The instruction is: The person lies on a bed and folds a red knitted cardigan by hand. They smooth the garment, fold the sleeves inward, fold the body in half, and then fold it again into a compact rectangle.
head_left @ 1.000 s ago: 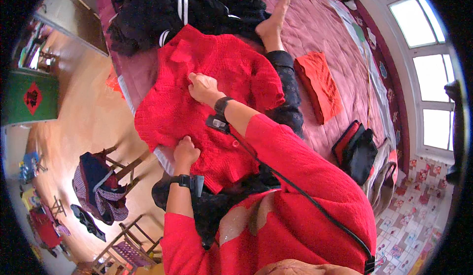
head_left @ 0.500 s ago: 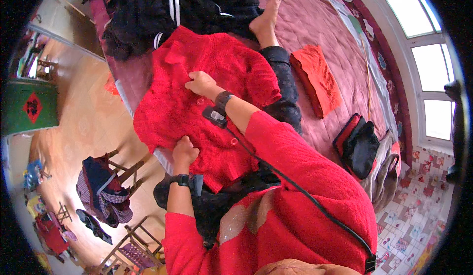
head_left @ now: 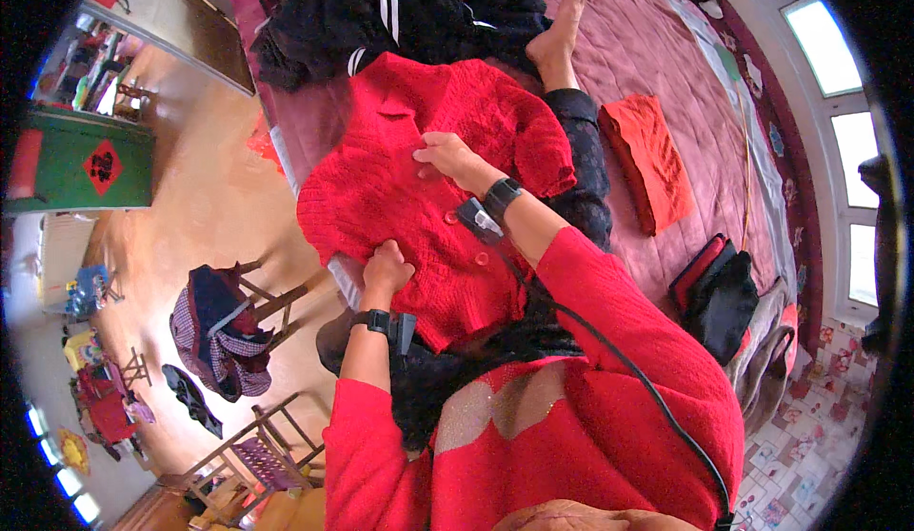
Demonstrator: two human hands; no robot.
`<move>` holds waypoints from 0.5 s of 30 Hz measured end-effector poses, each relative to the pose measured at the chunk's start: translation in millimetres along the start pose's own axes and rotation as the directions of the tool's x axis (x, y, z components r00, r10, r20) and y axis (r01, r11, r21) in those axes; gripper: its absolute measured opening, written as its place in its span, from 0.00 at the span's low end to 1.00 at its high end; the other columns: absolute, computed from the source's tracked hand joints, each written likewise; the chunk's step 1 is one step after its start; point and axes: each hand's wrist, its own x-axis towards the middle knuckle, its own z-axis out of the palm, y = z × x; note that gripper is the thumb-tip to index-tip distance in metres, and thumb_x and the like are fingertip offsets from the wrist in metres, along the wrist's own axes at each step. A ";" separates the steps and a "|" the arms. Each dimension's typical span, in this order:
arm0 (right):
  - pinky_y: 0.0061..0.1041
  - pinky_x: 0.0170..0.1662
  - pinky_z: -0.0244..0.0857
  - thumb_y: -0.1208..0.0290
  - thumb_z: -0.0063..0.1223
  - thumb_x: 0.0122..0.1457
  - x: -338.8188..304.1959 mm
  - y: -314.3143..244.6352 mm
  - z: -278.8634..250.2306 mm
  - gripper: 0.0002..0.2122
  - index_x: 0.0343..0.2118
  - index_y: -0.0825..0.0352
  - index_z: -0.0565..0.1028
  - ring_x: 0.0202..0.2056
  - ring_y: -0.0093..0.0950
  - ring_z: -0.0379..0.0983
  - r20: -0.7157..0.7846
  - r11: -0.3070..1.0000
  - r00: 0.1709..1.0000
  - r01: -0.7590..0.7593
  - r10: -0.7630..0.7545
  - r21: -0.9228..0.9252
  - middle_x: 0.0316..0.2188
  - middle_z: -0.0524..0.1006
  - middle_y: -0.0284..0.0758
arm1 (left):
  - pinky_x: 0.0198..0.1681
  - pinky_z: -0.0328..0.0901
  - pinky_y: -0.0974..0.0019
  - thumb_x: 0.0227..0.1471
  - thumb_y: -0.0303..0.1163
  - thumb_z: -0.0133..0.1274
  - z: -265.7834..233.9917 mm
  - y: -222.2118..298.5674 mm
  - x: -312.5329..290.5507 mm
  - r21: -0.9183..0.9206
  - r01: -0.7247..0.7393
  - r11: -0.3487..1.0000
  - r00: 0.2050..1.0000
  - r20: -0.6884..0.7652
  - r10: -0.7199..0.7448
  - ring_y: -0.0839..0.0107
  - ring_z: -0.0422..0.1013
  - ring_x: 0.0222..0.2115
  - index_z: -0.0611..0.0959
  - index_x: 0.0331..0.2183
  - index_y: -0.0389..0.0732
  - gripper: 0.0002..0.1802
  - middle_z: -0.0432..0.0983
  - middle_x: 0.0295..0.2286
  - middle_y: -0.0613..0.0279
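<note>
A red knitted cardigan (head_left: 381,188) with buttons down its front lies spread over the bed edge and my lap, collar pointing away from me. At its lower left, my left hand (head_left: 387,269) is closed on the knit. My right hand (head_left: 447,161) pinches the front of the cardigan below the collar, above two red buttons. Both hands wear dark wrist straps with small devices, and a black cable runs from the right one along my sleeve. The fingertips of both hands are partly hidden.
Black clothes with white stripes (head_left: 381,17) are heaped at the far end of the pink bed cover (head_left: 633,31). To the right lie a folded orange cloth (head_left: 647,162) and folded dark clothes (head_left: 719,298). A chair with clothes (head_left: 224,331) stands on the floor at left.
The view has turned left, so the scene sits farther right in the picture. Both hands keep nearly the same places on the cardigan.
</note>
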 end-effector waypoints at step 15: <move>0.27 0.33 0.73 0.80 0.52 0.53 -19.2 49.1 -4.3 0.04 0.32 0.71 0.76 0.28 0.26 0.76 0.056 0.972 0.981 0.175 -0.185 0.155 0.26 0.77 0.31 | 0.30 0.66 0.61 0.48 0.33 0.61 -55.3 96.3 30.6 -0.140 -0.388 0.911 0.754 -0.617 0.226 0.65 0.72 0.23 0.77 0.31 0.39 0.11 0.74 0.22 0.60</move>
